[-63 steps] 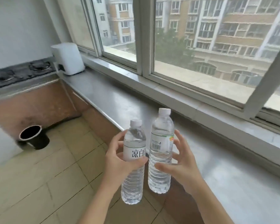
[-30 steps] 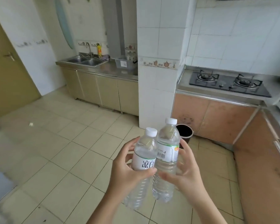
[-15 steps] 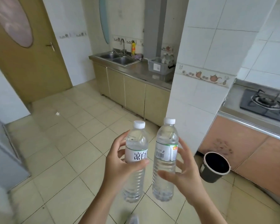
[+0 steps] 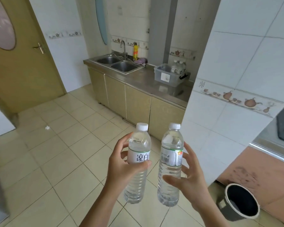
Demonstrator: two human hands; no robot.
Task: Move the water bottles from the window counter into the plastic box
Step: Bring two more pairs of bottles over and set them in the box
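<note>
Two hands, each gripping one bottle: the left hand (image 4: 121,167) curls fingers and thumb round the left bottle (image 4: 138,163) at its label, and the right hand (image 4: 187,176) pinches the right bottle (image 4: 170,163) between thumb and spread fingers. Both are carried upright and slightly apart, probably so they do not knock together. Toward one o'clock, well apart on the steel counter (image 4: 143,79), stands the plastic box (image 4: 168,75), already holding what look like two or three bottles. At four o'clock sits one black bin (image 4: 241,202); at eleven, one double sink (image 4: 117,63).
</note>
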